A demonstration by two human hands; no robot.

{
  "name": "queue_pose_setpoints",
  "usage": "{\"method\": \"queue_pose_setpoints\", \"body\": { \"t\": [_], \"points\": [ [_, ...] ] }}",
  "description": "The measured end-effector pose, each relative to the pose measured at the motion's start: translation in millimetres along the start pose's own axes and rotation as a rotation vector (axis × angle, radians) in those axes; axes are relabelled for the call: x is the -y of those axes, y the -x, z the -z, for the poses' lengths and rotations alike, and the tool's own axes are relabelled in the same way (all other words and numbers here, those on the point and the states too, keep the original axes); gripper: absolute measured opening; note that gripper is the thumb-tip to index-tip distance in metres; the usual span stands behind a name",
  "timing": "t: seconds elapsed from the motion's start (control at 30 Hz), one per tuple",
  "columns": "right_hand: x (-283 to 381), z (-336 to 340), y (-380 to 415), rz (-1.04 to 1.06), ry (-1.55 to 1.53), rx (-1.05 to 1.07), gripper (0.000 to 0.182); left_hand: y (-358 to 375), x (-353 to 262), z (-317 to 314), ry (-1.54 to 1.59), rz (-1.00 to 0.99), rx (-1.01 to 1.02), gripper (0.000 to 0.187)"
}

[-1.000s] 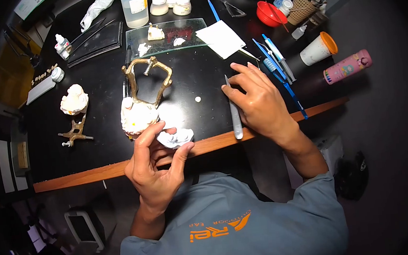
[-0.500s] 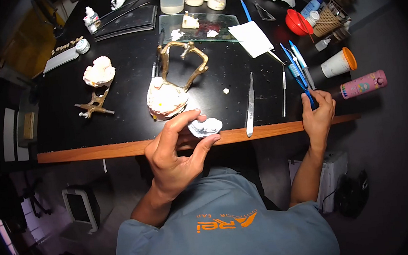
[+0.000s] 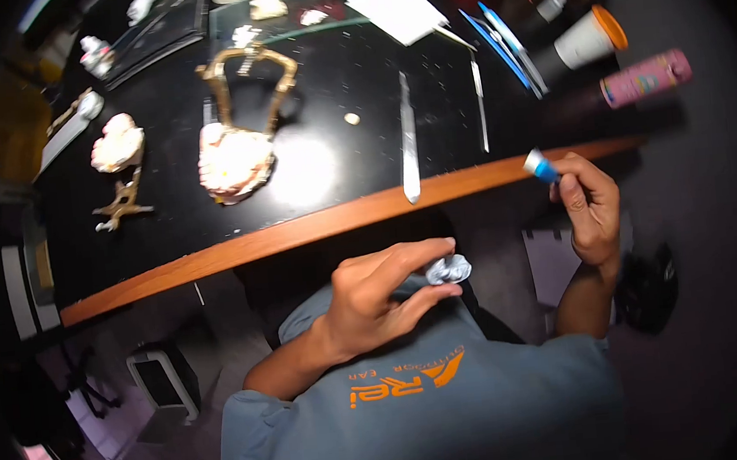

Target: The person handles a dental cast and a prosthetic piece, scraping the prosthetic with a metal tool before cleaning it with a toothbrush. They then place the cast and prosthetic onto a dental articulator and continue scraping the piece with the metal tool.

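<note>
My left hand [image 3: 396,293] is closed in a pinch, with thumb and fingertips around a small, lumpy, whitish-grey moulded piece [image 3: 448,269] in front of the table edge. My right hand [image 3: 590,206] grips a short-looking blue brush [image 3: 542,167] whose pale tip points up and left, near the table's right front edge. Most of its handle is hidden by the fingers or seen end-on. On the table lie a plaster dental model [image 3: 235,161] on a brass articulator frame [image 3: 282,97] and another plaster model [image 3: 117,144] with its brass part [image 3: 123,201].
Closest to the table's wooden edge [image 3: 299,234] lies a metal knife [image 3: 409,152]. A thin metal instrument [image 3: 480,102], blue-handled tools [image 3: 506,50], a paper cup [image 3: 590,38] and a pink bottle [image 3: 646,79] are to the right. Further back are a glass slab [image 3: 324,19] and white paper [image 3: 397,10].
My right hand has lifted the blue brush off the table and drawn it toward me. My left hand has moved right and closer to my body with the whitish piece. The view has shifted.
</note>
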State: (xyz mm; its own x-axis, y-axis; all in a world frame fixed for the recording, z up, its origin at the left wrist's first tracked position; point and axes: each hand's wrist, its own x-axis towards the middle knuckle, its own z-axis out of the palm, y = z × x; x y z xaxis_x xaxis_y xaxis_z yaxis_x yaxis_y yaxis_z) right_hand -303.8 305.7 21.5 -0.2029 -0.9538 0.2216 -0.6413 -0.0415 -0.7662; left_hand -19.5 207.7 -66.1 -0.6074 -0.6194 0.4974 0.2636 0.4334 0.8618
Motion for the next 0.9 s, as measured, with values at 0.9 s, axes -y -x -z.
{"method": "queue_pose_setpoints", "body": {
  "t": [0.9],
  "points": [
    [-208.5,-67.7,123.1,-0.115,0.484,-0.203,0.036,2.9,136.0,-125.6,0.202,0.617,0.537,0.028]
  ]
}}
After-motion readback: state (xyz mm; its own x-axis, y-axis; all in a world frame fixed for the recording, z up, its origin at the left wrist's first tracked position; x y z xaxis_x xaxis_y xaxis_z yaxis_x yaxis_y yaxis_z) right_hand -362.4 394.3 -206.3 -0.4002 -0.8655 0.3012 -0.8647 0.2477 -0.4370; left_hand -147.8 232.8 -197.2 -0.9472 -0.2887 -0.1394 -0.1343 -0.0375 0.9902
